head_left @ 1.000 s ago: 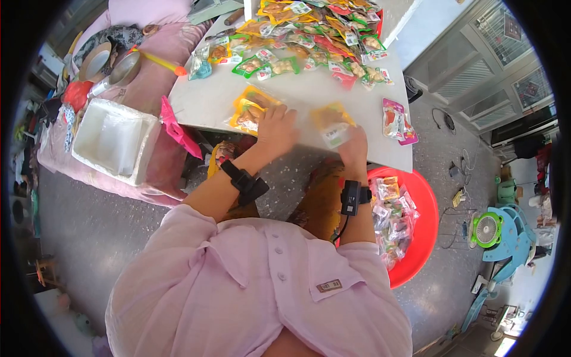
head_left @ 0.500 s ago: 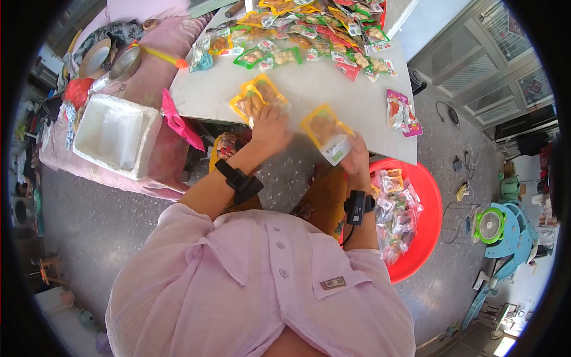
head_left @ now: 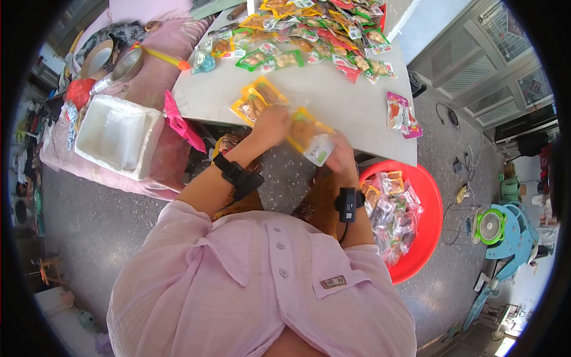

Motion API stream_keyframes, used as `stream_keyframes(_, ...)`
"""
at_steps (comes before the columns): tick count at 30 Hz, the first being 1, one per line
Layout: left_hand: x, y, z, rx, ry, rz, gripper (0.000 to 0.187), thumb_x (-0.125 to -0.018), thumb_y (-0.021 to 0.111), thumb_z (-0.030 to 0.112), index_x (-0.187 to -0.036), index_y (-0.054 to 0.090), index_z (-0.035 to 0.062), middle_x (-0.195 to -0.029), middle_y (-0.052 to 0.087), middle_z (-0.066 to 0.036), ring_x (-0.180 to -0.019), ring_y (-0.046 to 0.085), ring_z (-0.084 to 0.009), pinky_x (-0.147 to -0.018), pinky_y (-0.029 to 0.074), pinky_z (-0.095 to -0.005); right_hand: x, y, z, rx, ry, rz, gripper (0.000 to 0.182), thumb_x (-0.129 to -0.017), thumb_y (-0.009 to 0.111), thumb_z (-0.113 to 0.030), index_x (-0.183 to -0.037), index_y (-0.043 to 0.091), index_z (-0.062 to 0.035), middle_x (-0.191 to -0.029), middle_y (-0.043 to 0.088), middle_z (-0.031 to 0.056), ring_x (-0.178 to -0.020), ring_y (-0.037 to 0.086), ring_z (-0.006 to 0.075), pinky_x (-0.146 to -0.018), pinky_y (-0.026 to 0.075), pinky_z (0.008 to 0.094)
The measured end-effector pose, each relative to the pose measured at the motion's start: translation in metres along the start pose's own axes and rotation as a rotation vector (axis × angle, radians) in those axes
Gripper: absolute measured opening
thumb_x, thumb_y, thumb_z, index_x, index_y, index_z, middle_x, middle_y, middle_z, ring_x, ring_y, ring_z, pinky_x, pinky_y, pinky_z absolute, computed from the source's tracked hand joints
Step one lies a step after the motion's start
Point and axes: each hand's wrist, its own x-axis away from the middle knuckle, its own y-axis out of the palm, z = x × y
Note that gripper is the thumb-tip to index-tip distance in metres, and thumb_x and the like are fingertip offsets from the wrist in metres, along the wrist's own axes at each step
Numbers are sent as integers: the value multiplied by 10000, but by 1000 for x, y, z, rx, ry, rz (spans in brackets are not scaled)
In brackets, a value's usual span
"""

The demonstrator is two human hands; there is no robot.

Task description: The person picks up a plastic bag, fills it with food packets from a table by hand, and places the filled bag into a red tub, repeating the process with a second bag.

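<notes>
My right hand (head_left: 340, 156) grips a yellow snack packet (head_left: 309, 137) by its lower end, lifted just off the near edge of the white table (head_left: 351, 110). My left hand (head_left: 270, 124) touches the same packet's upper left side, fingers curled on it. Two more yellow snack packets (head_left: 256, 100) lie on the table just left of my left hand. Both wrists wear black bands.
A heap of several coloured snack packets (head_left: 309, 35) covers the table's far part; a pink packet (head_left: 398, 113) lies at its right edge. A red basin (head_left: 425, 238) of packets sits on the floor to the right. A white foam box (head_left: 113, 137) stands left on a pink-covered surface.
My right hand lifted the yellow packet off the table and drew it left toward me. My left hand left the two yellow packets and moved right onto the held packet.
</notes>
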Motion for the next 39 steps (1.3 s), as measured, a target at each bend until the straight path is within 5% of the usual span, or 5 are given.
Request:
stream_keyframes(12, 0, -10, 27, -267, -24, -49, 171, -749, 450, 180, -787, 529, 33, -822, 528, -145, -802, 528, -310, -669, 438, -404, -44, 42, 18, 551, -142, 502, 219, -786, 464, -108, -969, 472, 12, -802, 550, 75, -688, 546, 160, -579, 463, 271)
stream_keyframes(18, 6, -9, 19, -284, -13, -112, 148, -734, 442, 142, -802, 519, 36, -816, 512, -141, -730, 549, -307, -599, 461, -384, -22, 55, 0, 901, 302, 320, 171, -783, 474, -149, -897, 508, -25, -662, 543, 47, -481, 486, 77, -356, 336, 177)
stream_keyframes(32, 10, -18, 20, -310, 103, 29, 135, -680, 494, 116, -760, 556, 26, -901, 506, -143, -820, 540, -277, -599, 469, -365, -63, 30, 51, 676, -157, 408, 96, -746, 443, -67, -800, 501, -13, -570, 477, 29, -429, 449, 99, -351, 321, 209)
stream_keyframes(36, 6, -35, 27, -317, -13, -201, 172, -692, 477, 106, -834, 511, 16, -933, 495, -171, -801, 544, -305, -615, 461, -395, -42, 60, 22, 691, 298, 334, 84, -748, 434, -64, -765, 497, -10, -561, 474, 34, -415, 454, 121, -362, 343, 241)
stream_keyframes(39, 13, -25, 24, -276, -18, -173, 175, -700, 465, 108, -839, 517, 15, -927, 495, -174, -793, 551, -304, -608, 462, -397, -42, 56, 28, 1153, 37, 473, 96, -756, 425, -66, -768, 493, 0, -549, 470, 46, -399, 451, 137, -370, 363, 269)
